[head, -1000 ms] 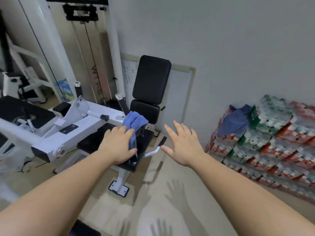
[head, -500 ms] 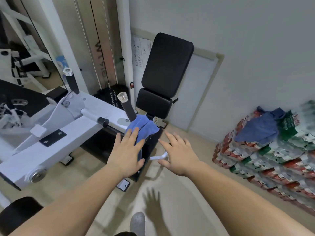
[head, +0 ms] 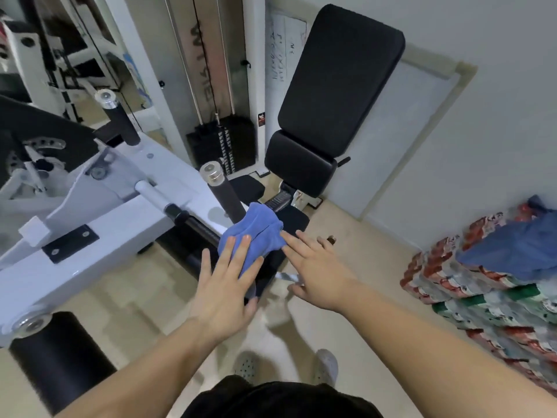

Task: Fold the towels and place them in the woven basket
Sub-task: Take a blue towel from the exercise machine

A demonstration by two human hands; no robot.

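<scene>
Gym corner, beige floor (head: 361, 245), pale wall. Items I log from the head view:

1. Left side: white weight machine (head: 99, 212), with a black seat (head: 297, 220) and an upright black backrest (head: 340, 79) near the wall.
2. On the seat's front part: one blue towel (head: 256, 233), bunched, just beside a black padded post (head: 229, 197).
3. Near the towel: left hand (head: 224, 292), flat, fingers straight and spread, tips laid over the towel's near edge, gripping nothing.
4. Alongside: right hand (head: 319, 276), likewise wide and flat, fingertips at the towel's right edge. I cannot tell whether they press it.
5. Right side, well apart from the seat: stacked drink packs (head: 452, 273) with a blue cloth (head: 518, 251) draped on top.
6. Behind the backrest: whiteboard (head: 407, 131) leaning on the wall.
</scene>
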